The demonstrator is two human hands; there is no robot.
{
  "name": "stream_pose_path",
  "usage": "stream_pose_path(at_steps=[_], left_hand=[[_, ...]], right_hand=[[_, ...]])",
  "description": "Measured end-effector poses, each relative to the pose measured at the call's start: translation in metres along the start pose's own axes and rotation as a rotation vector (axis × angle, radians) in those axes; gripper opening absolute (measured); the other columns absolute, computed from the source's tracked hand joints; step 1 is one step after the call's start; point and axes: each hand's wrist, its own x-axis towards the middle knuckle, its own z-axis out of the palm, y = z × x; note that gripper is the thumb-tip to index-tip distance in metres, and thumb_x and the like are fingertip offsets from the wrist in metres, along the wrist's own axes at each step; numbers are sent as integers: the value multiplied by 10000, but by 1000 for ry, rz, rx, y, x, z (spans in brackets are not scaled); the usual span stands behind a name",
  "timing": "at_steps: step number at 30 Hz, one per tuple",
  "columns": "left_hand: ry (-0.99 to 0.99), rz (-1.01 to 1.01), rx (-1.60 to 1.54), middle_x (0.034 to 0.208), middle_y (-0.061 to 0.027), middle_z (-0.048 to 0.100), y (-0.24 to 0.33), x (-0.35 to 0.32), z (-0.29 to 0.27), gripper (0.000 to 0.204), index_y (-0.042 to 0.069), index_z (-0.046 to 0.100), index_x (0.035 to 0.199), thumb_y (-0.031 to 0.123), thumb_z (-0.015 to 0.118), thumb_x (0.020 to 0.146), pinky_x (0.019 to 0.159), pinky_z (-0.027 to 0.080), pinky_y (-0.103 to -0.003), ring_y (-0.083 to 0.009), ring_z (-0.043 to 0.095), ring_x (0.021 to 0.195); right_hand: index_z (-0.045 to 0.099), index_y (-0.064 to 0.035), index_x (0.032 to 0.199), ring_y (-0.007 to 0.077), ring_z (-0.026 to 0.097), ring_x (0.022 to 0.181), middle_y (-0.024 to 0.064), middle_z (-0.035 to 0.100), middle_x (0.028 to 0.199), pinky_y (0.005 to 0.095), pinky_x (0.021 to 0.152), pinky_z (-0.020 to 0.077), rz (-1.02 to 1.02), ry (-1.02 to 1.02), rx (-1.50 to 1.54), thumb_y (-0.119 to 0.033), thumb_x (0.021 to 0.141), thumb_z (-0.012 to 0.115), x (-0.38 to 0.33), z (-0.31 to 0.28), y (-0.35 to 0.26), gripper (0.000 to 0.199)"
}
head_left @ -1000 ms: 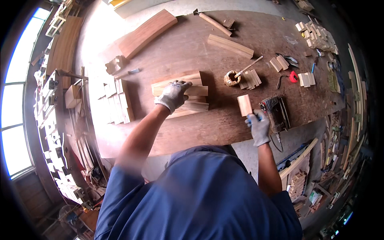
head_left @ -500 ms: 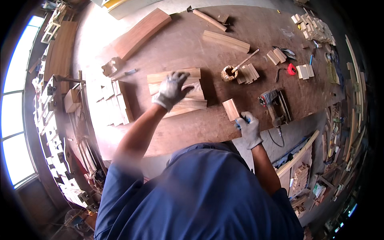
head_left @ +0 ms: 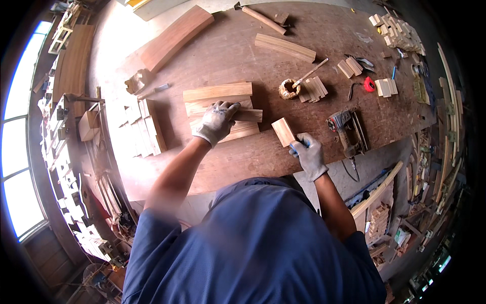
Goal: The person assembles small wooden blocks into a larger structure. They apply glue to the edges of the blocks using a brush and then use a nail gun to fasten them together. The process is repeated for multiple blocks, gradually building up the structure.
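Note:
On the workbench, several pale wooden strips (head_left: 217, 94) lie side by side in front of me. My left hand (head_left: 216, 123), in a whitish work glove, closes its fingers over one wooden strip (head_left: 248, 115), whose right end juts out past the others. My right hand (head_left: 310, 156), gloved too, pinches the lower end of a short wooden block (head_left: 283, 132) between thumb and fingers. That block is tilted and held near the front edge of the bench, to the right of the strips.
A nail gun (head_left: 347, 130) with a hose lies to the right. Beyond sit a glue pot (head_left: 288, 89) with a brush, small blocks (head_left: 314, 89), a red tape measure (head_left: 369, 84) and a hammer (head_left: 263, 19). Stacked strips (head_left: 147, 129) and a wide board (head_left: 177, 38) occupy the left.
My left hand has come down from above the strips and gripped one, which now sticks out rightward. The right hand has shifted slightly left and up with its block.

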Motion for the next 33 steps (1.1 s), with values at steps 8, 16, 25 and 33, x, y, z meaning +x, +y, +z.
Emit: stream_pose_path(at_steps=[8,16,25,33], left_hand=[[193,147,-214,1465,-185,594,50,-6,3,657,74,615,1438,206,852,840,1158,436,-523,-411,535,1352],[211,540,-194,1329,-121,693,101,16,0,547,122,710,1318,153,822,784,1137,476,-530,-368,622,1277],[30,-254,-1375,1129,-72,725,99,25,-10,491,-66,616,1407,255,721,1050,828,565,-279,-100,646,957],[17,-468,-1693,1081,-39,700,100,38,-3,422,17,646,1353,360,590,1114,762,578,-275,-113,673,905]], right_hand=[[714,12,991,101,694,696,52,725,822,264,622,543,-20,-122,-51,-113,980,695,12,1,-9,126],[745,12,977,92,665,703,56,748,813,291,632,548,19,-305,-112,-156,975,714,31,-7,-43,170],[745,-24,992,84,633,670,11,729,828,273,614,528,-103,128,-54,-257,939,835,150,-42,-70,256],[769,0,894,137,699,677,75,728,707,339,611,549,-48,96,-291,-360,943,792,180,-25,-95,364]])
